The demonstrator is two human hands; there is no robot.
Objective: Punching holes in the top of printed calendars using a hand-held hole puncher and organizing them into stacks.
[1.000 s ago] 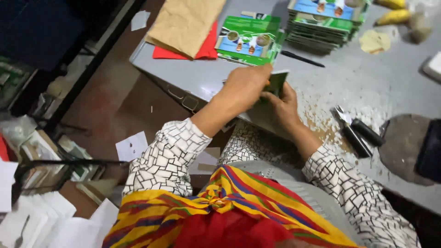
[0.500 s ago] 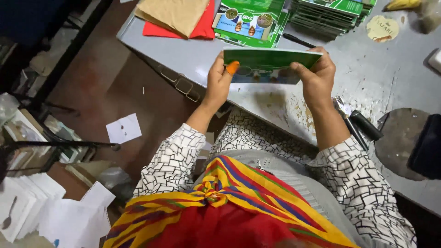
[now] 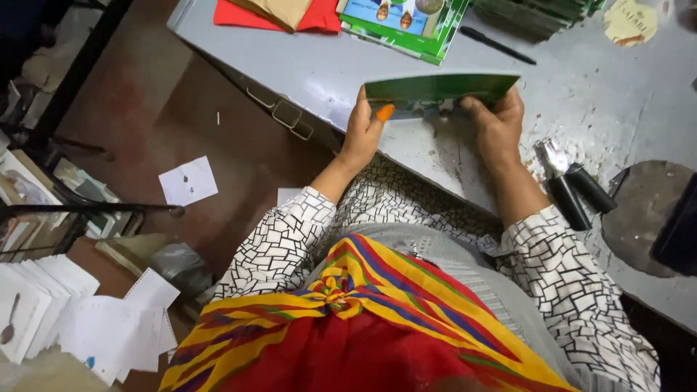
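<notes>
I hold a green printed card sheet (image 3: 443, 91) edge-on above the near edge of a grey metal table (image 3: 327, 69). My left hand (image 3: 361, 131) pinches its left end, the orange-painted thumbnail resting on the sheet. My right hand (image 3: 497, 120) grips its right end with the fingers curled under. Both forearms wear white sleeves with a black crackle pattern.
Metal pliers with black handles (image 3: 570, 181) lie right of my right hand. Farther back lie a black pen (image 3: 494, 43), a stack of green printed sheets (image 3: 406, 22), red and tan paper (image 3: 283, 13). White paper scraps (image 3: 187, 181) and paper piles (image 3: 43, 312) lie on the brown floor at left.
The sheet, pressed flat on the table a second ago, has been lifted and now hangs between both hands, a little nearer the table edge.
</notes>
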